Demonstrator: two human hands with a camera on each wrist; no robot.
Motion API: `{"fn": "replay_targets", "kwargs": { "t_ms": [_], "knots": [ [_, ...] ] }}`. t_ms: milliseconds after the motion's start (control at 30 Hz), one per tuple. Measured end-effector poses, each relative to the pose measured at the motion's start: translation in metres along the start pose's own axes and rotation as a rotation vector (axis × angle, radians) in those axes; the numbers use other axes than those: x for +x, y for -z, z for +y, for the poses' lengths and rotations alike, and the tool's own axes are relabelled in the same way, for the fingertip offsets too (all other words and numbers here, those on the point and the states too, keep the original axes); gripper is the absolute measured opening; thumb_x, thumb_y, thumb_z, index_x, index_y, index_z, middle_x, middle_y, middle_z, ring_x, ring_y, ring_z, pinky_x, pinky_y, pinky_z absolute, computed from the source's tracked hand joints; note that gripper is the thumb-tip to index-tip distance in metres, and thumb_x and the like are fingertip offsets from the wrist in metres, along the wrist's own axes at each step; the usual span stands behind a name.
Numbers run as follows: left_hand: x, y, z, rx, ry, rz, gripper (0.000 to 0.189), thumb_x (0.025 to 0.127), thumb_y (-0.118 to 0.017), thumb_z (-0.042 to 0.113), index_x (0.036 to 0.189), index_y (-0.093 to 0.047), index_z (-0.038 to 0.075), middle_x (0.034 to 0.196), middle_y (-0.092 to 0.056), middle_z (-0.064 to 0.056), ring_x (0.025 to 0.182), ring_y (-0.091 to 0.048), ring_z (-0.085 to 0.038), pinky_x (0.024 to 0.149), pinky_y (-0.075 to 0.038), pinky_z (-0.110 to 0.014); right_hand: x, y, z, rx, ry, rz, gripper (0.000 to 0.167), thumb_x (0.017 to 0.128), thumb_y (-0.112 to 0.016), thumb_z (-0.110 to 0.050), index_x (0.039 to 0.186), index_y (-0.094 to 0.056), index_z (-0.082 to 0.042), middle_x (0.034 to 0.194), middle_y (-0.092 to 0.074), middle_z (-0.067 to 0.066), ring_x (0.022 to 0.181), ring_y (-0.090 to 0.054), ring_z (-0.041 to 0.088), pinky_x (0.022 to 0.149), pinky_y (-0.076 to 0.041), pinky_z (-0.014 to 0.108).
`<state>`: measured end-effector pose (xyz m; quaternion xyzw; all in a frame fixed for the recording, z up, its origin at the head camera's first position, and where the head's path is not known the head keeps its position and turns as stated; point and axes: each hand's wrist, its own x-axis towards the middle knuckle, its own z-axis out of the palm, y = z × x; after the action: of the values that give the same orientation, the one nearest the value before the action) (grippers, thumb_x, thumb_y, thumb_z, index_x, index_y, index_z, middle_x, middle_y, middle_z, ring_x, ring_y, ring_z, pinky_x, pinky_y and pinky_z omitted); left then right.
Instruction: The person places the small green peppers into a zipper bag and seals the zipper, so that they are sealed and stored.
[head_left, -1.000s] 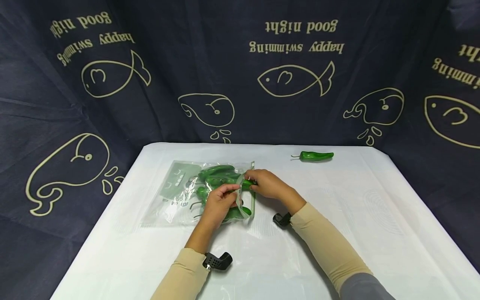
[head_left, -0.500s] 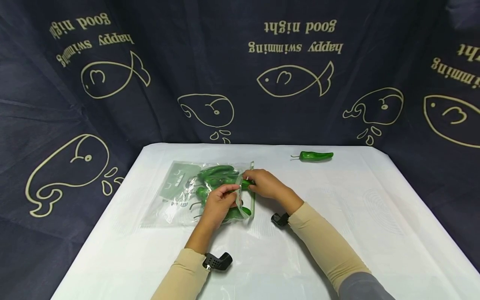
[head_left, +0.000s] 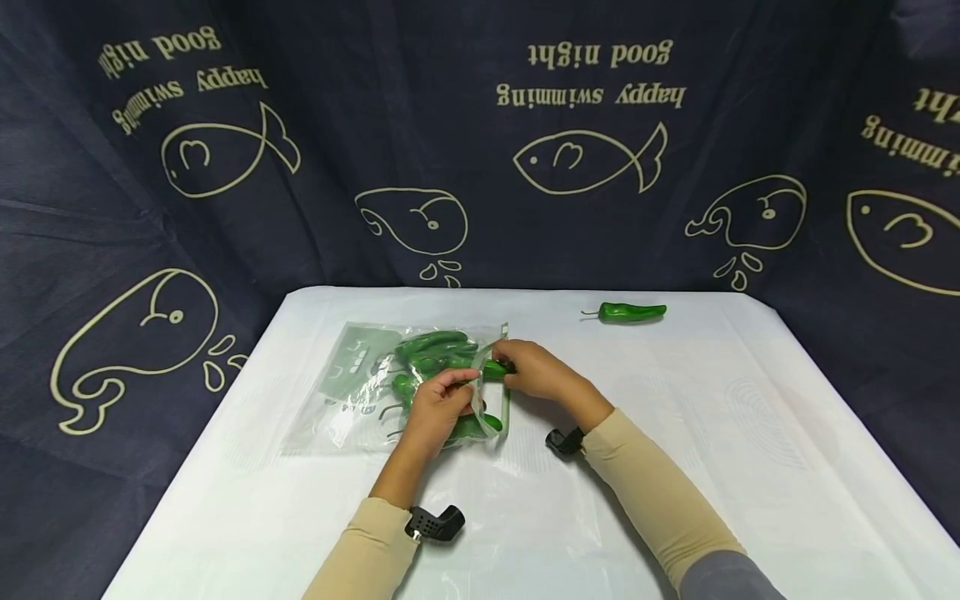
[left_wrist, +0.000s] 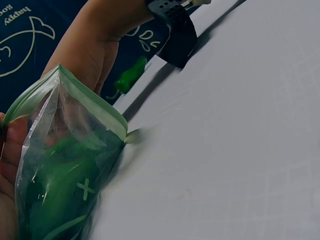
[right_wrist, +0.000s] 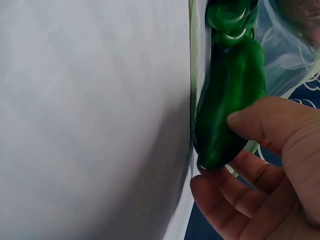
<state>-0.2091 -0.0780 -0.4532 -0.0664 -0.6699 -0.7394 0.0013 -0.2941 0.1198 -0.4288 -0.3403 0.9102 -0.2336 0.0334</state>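
Observation:
A clear zip bag [head_left: 315, 437] with a pale green edge lies on the table, several green chili peppers [head_left: 435, 340] inside it. My left hand [head_left: 437, 410] pinches the bag's rim near the mouth, holding it raised. At that mouth, my right hand [head_left: 536, 368] holds a green pepper, its thumb on top and fingers beneath the tip. The right wrist view shows this held pepper [right_wrist: 232, 95] lying mostly within the bag, end to end with another pepper [right_wrist: 230, 17]. In the left wrist view the zip edge [left_wrist: 95, 107] gapes around the right hand's fingers.
One more green pepper [head_left: 632, 312] lies alone near the table's back edge, right of the bag. The white-covered table [head_left: 675, 467] meets a dark blue curtain [head_left: 480, 233] with fish and whale drawings behind it. Black wrist cameras sit on both sleeves.
Over the last second, the upper peppers in the bag have shifted slightly to the right. My right hand has moved only slightly, still holding its pepper; the left hand has stayed in place.

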Motion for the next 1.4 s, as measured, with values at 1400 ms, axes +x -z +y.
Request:
{"fn": "replay_targets", "kwargs": {
  "t_ms": [1400],
  "knots": [
    [0.0002,-0.0001,0.0018,0.0,0.008,-0.004,0.025,0.095,-0.058,-0.003,0.118,-0.067,-0.008,0.088,-0.062,-0.009,0.078,-0.06,-0.013,0.071,-0.058,-0.028,0.0003,-0.0011,-0.0011,0.005,0.011,0.047,0.033,0.091,-0.062,0.004,0.123,-0.064,-0.004,0.104,-0.066,0.013,0.096,-0.062,0.027,0.084,-0.051,0.042]
  ]
}}
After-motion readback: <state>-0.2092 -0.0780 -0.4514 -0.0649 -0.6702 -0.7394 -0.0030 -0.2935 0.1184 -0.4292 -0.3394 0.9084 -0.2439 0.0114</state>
